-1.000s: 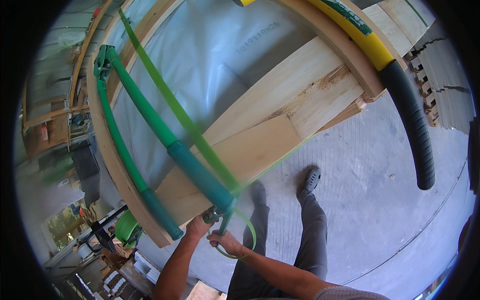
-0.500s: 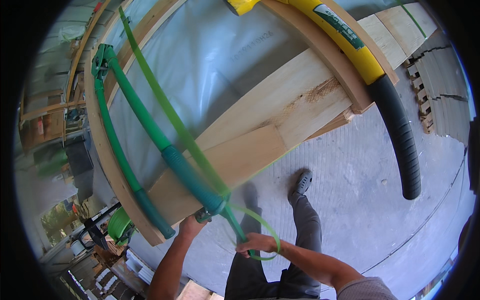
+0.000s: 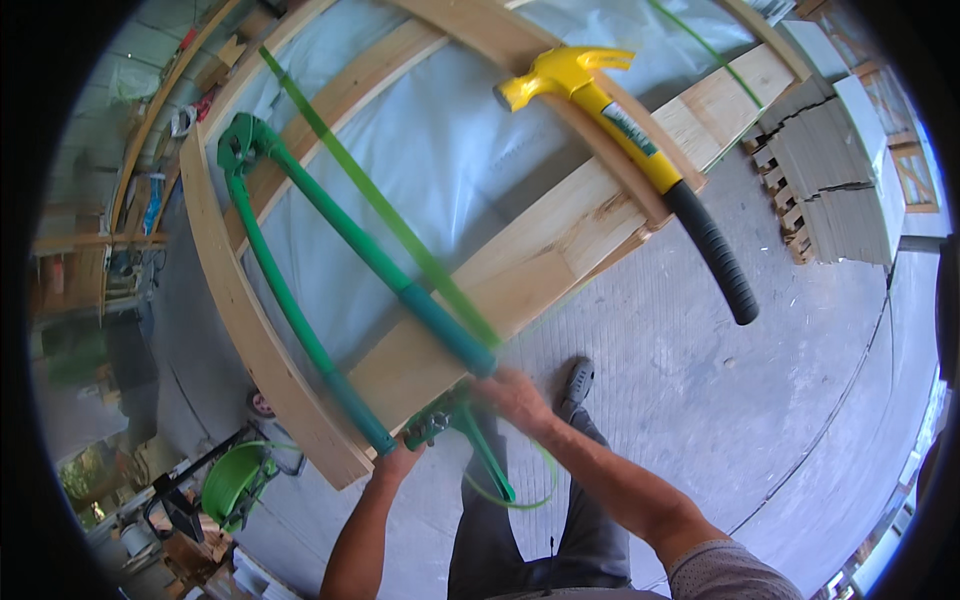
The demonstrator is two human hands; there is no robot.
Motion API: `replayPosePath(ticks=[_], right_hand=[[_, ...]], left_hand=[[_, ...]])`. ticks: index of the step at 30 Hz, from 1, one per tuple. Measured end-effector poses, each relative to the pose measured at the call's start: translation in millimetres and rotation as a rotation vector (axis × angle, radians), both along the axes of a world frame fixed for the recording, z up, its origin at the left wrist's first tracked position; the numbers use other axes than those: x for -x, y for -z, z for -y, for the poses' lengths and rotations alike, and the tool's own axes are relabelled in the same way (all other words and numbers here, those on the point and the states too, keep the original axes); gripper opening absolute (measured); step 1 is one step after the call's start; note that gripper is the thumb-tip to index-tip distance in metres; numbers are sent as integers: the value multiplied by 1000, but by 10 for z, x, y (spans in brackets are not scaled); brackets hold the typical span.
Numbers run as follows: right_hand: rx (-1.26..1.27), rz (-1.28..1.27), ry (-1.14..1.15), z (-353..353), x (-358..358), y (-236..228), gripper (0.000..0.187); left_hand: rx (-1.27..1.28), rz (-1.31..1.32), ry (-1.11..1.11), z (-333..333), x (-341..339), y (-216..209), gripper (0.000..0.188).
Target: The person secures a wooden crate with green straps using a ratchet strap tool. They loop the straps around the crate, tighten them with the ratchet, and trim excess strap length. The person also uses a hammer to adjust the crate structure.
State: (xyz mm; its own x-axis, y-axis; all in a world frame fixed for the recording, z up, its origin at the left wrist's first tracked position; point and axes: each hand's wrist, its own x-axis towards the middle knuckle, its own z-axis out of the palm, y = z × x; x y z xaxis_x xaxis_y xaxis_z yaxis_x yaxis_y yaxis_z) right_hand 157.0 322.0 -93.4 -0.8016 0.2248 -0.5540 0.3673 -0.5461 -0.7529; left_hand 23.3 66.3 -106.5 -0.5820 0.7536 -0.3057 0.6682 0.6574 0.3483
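Note:
My left hand [image 3: 398, 460] is closed on a green metal strapping tensioner [image 3: 432, 425] at the near edge of a wooden crate frame [image 3: 500, 335]. The tensioner's lever points down toward my legs. My right hand [image 3: 515, 400] is curled at the tensioner's upper side, where a green strap [image 3: 400, 230] comes down; its fingertips are blurred and partly hidden, so what it grips is unclear. A strap loop hangs below my right wrist. Green long-handled bolt cutters [image 3: 350, 235] lie on the crate, their grip ends near my hands. A yellow claw hammer [image 3: 630, 130] with a black grip lies farther right.
Clear plastic sheeting [image 3: 420, 140] covers the crate between its boards. A second green strap [image 3: 705, 50] crosses at the far right. Stacked pale boards [image 3: 840, 180] stand on a pallet to the right. A green strap reel [image 3: 235, 485] stands on the concrete floor [image 3: 680, 400] at left.
My right hand has left the tensioner's lever and moved up to its upper side. My left hand has shifted slightly right. The hammer and bolt cutters appear shifted as my view moved.

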Motion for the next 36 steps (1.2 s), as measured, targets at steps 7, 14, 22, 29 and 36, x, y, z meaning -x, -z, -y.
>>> replayPosePath(ticks=[7, 14, 22, 29, 36], right_hand=[[-68, 102, 175, 280, 107, 139, 45], [-218, 160, 175, 175, 178, -49, 39], [-799, -94, 145, 934, -838, -668, 22], [-86, 386, -214, 1813, -1025, 108, 36], [679, 141, 96, 2103, -285, 361, 35]], left_hand=[[-52, -99, -19, 43, -14, 56, 35], [-80, -214, 20, 167, -12, 159, 38], [106, -78, -87, 122, -62, 37, 43], [70, -102, -60, 99, -67, 64, 36], [227, 4, -12, 68, 3, 69, 27]])
